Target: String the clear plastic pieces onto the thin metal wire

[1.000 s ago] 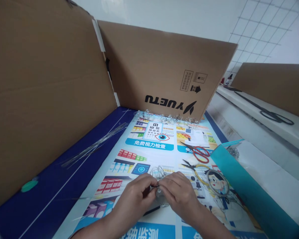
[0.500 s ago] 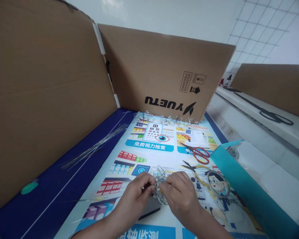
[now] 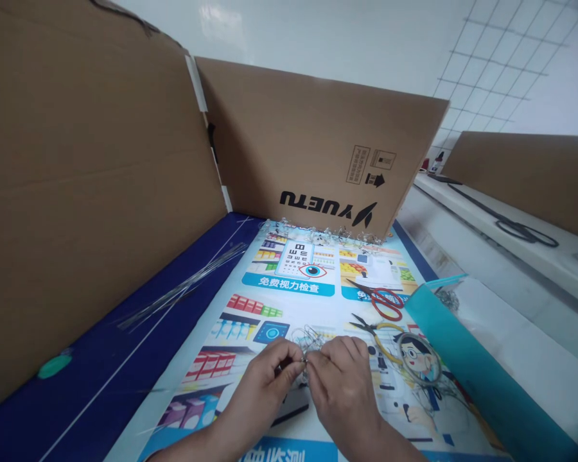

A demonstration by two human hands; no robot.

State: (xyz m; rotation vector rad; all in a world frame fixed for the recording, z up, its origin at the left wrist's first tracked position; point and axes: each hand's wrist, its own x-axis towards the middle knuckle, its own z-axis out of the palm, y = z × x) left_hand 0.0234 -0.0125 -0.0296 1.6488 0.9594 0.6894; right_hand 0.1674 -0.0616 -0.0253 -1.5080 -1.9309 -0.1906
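Your small tangle of thin silvery wire (image 3: 309, 339) is a loose cluster of loops, pinched at its near edge between your left hand (image 3: 268, 375) and right hand (image 3: 341, 380).

Lower part of the wire tangle (image 3: 308, 336) hidden behind fingertips (image 3: 293, 366)

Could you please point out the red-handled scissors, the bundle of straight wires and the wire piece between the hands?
red-handled scissors (image 3: 386, 303): head view, on the red handles.
bundle of straight wires (image 3: 187, 282): head view, mid-length of the bundle.
wire piece (image 3: 309, 336): head view, on its upper loops.
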